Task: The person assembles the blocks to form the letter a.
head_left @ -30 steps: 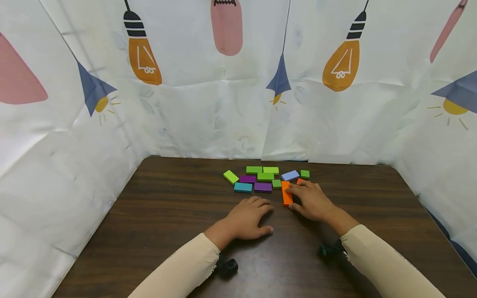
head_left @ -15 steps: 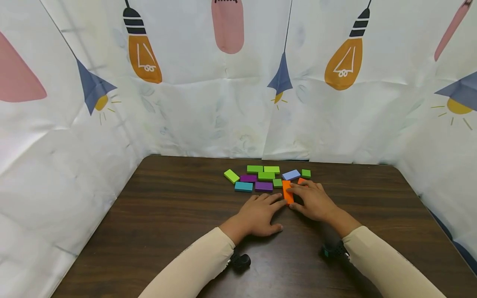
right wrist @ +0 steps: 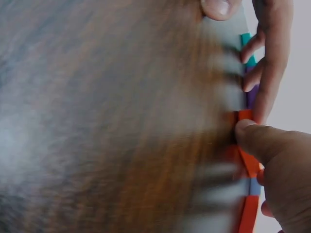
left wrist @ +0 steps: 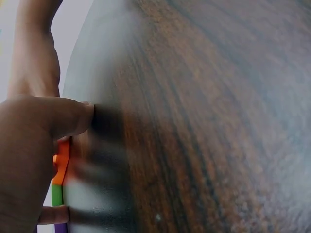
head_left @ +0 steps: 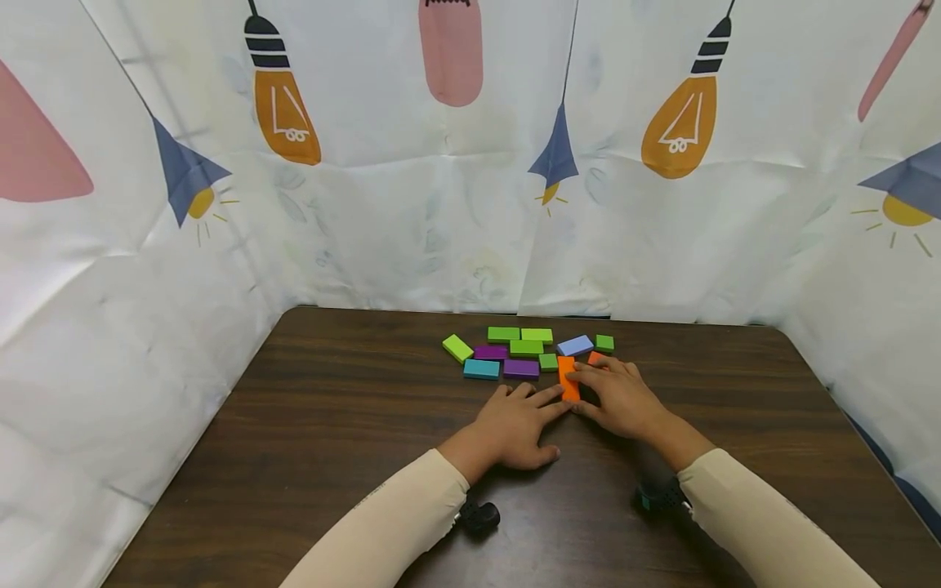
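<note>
Passable over dark-brown wood-grain table (head_left: 323, 425), left of multicoloured rectangular blocks (head_left: 525, 349) | barred past far edge by white lamp-printed sheet (head_left: 382, 229) | crowded at orange rectangular block (head_left: 568, 371) by left fingers (head_left: 555, 410), right fingers (head_left: 590, 378)

2 long cream sleeves (head_left: 382, 523) are worn with 2 black wrist devices (head_left: 481, 518), the right 1 showing teal.

Behind the table (head_left: 294, 425) hangs cloth (head_left: 382, 233) — white, bulb-printed.
</note>
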A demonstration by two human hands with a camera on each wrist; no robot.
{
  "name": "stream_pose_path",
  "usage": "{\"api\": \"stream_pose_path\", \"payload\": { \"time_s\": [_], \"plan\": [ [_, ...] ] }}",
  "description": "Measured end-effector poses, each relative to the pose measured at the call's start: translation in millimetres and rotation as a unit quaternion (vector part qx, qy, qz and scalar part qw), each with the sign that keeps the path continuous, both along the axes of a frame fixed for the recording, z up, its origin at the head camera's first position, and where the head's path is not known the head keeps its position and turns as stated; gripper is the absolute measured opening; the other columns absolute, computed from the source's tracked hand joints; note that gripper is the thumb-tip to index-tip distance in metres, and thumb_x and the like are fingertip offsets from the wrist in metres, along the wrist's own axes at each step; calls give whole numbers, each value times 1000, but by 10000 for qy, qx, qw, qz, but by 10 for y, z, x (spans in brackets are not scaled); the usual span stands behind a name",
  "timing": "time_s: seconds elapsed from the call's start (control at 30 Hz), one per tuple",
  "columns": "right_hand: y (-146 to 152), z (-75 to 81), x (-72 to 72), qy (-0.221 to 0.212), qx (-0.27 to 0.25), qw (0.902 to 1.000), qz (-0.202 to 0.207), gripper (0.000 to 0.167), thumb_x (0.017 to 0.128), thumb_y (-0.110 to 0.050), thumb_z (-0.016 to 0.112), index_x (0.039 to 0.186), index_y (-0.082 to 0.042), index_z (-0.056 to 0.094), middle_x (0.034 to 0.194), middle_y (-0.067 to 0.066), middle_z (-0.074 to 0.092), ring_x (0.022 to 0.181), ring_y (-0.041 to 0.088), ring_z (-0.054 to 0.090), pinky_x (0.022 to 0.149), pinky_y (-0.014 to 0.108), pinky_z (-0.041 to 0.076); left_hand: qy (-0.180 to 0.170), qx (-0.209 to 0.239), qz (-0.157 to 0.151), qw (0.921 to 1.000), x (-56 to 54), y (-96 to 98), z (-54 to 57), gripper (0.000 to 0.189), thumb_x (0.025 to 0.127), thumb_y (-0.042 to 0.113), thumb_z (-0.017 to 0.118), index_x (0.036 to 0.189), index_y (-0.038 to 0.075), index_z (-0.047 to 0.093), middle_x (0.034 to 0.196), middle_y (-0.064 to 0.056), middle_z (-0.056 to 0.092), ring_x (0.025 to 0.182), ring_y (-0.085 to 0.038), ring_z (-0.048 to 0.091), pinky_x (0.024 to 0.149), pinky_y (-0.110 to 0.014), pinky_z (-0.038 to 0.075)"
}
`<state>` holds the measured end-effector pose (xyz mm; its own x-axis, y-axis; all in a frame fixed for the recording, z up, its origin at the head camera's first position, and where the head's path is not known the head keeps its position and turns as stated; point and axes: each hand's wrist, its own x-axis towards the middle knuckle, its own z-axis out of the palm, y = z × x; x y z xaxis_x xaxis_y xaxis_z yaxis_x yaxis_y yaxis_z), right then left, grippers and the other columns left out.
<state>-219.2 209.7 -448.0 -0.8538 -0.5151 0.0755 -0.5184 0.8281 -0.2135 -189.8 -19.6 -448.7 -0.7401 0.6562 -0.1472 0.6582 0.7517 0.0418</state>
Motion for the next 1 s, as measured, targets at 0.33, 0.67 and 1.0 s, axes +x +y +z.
{"api": "stream_pose_path", "payload": {
  "time_s": [0.33,0.67,1.0],
  "plan": [
    [45,211,-170,81,-145,9994,306,46,92,-15,73,136,-8,65,136,10,64,131,42,48,101,63,32,61,92,-71,9999,-6,-11,33,77,95,66,55,162,40,27,167,14,23,144,-27,37,111,-56,34],
    [-217,248,-466,50,-56,9984,565,33,98,-22,72,130,-14,71,128,7,68,127,37,51,103,59,34,-57,30,-21,10000,-35,-5,16,78,94,67,56,162,41,26,167,15,22,147,-31,35,114,-60,31],
    [-342,212,-623,-140,169,9979,613,31,97,-27,73,126,-15,73,125,4,70,127,34,51,108,58,31,-67,-68,-36,9999,-40,-9,23,78,95,68,55,162,42,25,167,16,20,148,-31,33,114,-60,30]
  ]
}}
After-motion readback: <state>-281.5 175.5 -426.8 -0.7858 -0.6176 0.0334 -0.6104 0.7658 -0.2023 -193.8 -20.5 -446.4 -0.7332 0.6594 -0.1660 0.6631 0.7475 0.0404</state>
